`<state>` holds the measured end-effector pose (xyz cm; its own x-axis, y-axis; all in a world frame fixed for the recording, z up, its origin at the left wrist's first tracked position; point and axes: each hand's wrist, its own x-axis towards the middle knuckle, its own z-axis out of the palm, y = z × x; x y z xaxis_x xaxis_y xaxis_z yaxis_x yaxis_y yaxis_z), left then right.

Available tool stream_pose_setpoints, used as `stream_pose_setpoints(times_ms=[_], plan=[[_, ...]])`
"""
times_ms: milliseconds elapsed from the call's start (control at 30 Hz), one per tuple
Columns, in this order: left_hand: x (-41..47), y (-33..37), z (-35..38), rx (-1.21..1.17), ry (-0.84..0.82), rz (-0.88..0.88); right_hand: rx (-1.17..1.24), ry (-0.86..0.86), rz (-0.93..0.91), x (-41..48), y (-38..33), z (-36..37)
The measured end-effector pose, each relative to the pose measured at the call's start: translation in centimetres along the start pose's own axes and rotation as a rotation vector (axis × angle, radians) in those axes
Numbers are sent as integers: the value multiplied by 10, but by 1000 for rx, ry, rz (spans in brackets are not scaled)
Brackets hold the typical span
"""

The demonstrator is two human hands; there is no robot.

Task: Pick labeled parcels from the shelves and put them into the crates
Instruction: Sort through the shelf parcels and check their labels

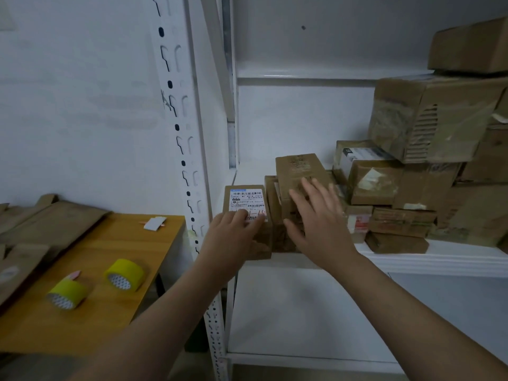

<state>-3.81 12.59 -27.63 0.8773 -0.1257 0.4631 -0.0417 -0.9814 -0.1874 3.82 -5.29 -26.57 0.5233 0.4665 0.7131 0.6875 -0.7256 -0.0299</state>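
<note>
Forearms reach up from the near edge. Left hand (236,233) has its grip closed round the labelled parcel (247,199) at the shelf's (439,259) near left corner; right hand (320,224), fingers (309,188) spread, blurred, hides part of the boxes (299,166) beyond.

Shelf upright (178,133): white-painted metal, smooth, punched with slots.
Shelf board (439,259): white, smooth, with a faint sheen.
Labelled parcel (247,199): matt brown cardboard with a white printed paper label.
Large box (428,116): corrugated cardboard torn to the fluting, with glossy clear tape over it.
Table (132,237): smooth wood-grain top with a soft sheen.
Tape rolls (125,273) (66,294): glossy yellow plastic.
Flattened cardboard (55,224): matt brown, creased.
</note>
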Motion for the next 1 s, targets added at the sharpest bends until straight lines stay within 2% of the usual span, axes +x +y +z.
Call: stream_pose_setpoints(times_ms=[67, 167, 333, 467, 567, 667, 733, 800, 900, 1000], plan=[[8, -3, 1, 35, -96, -7, -48, -19, 36, -1, 7, 0], [25, -7, 2, 65, -132, -83, -77, -18, 71, -3, 14, 2], [49, -14, 15, 40, -203, -152, 24, -46, 127, -2, 13, 0], [49, -13, 23, 81, -202, -148, -9, -9, 199, 7, 5, 1], [44, -7, 19, 1, -146, -160, -64, 24, 270, 18, -1, 3], [41, 3, 7, -319, 51, -196, 32, 102, 317, 24, 0, 0], [38, 11, -4, -631, 166, -252, 240, 202, 364, 23, 0, -10], [33, 22, -16, -990, 211, -345, 518, 316, 396, 19, -1, -23], [33, 33, -36, -1599, 224, -546, 1030, 362, 497, 16, -10, -44], [45, 38, -49, -1777, 130, -518, 1393, 314, 662, 16, -14, -57]])
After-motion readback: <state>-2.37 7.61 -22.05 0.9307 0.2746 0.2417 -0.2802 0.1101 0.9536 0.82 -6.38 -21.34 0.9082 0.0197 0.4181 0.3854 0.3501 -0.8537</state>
